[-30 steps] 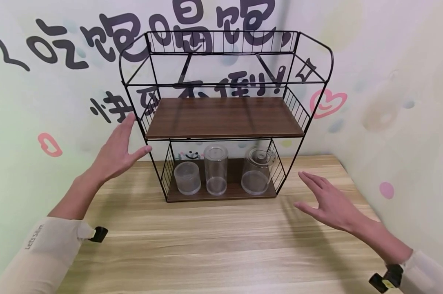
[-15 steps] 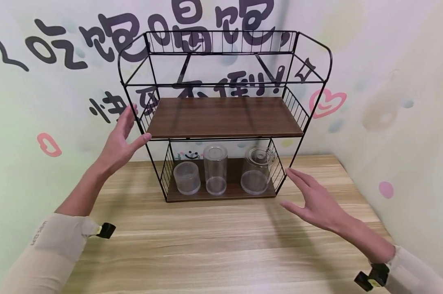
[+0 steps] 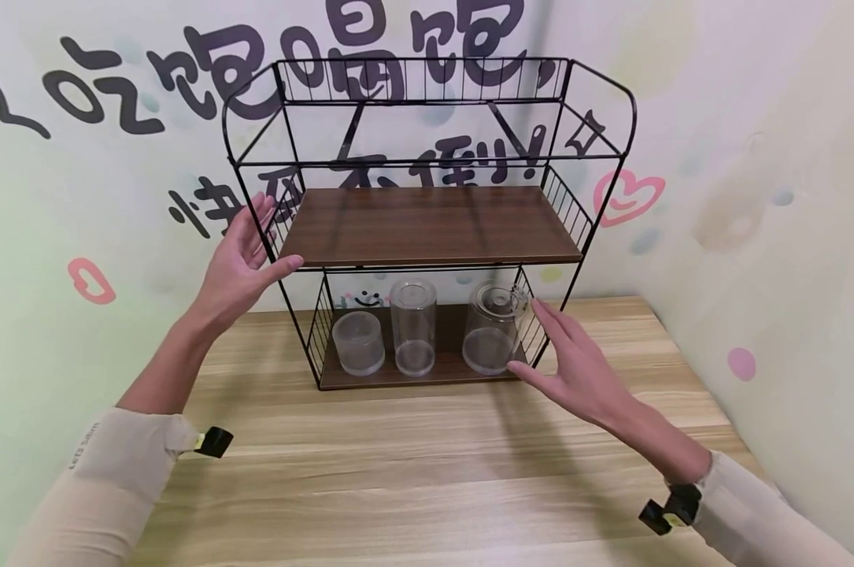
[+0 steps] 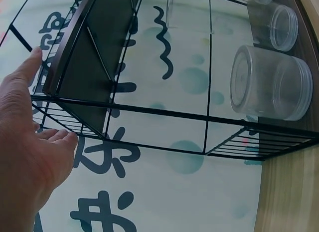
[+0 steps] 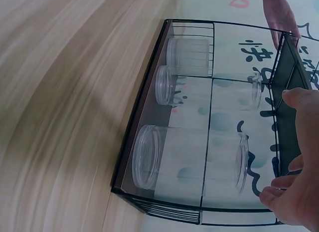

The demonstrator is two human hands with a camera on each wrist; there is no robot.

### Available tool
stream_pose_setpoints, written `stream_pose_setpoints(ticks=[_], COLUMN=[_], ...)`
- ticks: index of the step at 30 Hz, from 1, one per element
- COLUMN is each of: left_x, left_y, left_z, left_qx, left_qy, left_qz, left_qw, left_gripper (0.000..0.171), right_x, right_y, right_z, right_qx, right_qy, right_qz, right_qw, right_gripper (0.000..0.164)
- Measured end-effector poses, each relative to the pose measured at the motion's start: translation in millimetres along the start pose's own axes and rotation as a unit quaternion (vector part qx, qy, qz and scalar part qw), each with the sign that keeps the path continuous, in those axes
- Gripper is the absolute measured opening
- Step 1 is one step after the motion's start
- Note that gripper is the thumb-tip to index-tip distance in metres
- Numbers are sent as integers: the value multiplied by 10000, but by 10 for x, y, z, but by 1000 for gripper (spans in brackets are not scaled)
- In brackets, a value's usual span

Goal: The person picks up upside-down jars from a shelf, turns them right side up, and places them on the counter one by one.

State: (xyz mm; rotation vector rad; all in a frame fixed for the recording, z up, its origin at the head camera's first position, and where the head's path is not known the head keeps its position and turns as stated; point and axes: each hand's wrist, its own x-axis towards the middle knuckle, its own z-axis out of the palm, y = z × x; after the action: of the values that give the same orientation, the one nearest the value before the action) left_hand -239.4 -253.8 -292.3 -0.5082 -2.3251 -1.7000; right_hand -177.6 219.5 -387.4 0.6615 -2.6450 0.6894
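Observation:
A black wire rack [image 3: 427,164] stands on the table against the wall, with a brown middle shelf [image 3: 430,224]. My left hand [image 3: 238,272] is at its left front post, the thumb before the shelf corner and fingers behind the post; the left wrist view shows the hand [image 4: 30,157] spread around that corner, not closed. My right hand [image 3: 571,366] is by the right front post, thumb and fingers apart, holding nothing. On the bottom shelf stand a short clear jar [image 3: 359,344], a tall one [image 3: 414,331] and a wide one [image 3: 489,339]; whether the right fingertips touch anything is unclear.
The light wooden table [image 3: 370,480] extends in front of the rack. Behind it rises a pale wall [image 3: 774,236] with dark painted lettering. A second wall meets the table's right edge. The rack's top tier is an open metal frame.
My right hand has moved left and slightly up, from beside the rack to its right front post. The left hand has risen a little and come around the left post. The jars stay put.

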Motion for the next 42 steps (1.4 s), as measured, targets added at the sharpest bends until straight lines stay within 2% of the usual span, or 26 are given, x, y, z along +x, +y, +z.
stream_pose_setpoints(ticks=[10,17,21,35,42], left_x=[24,43,51,70,62], left_y=[24,14,7,-26,-27], left_z=[53,103,119,132,133], left_qx=[89,-613,-786,-561,-353], left_qy=[91,74,73,120,110], left_qz=[-87,45,80,37,50], left_qw=[9999,9981,9968,9983,9993], left_gripper=[103,101,100,97,96], right_x=[252,400,461,604,639], right_y=[-41,-28,7,124,169], right_z=[141,276,355,537,603], right_qx=[207,280,250,189,357], right_qy=[217,380,406,460,431], right_qz=[226,312,441,743,1030], right_qw=[9993,9984,9979,9960,9931], right_gripper=[97,95,95,94,96])
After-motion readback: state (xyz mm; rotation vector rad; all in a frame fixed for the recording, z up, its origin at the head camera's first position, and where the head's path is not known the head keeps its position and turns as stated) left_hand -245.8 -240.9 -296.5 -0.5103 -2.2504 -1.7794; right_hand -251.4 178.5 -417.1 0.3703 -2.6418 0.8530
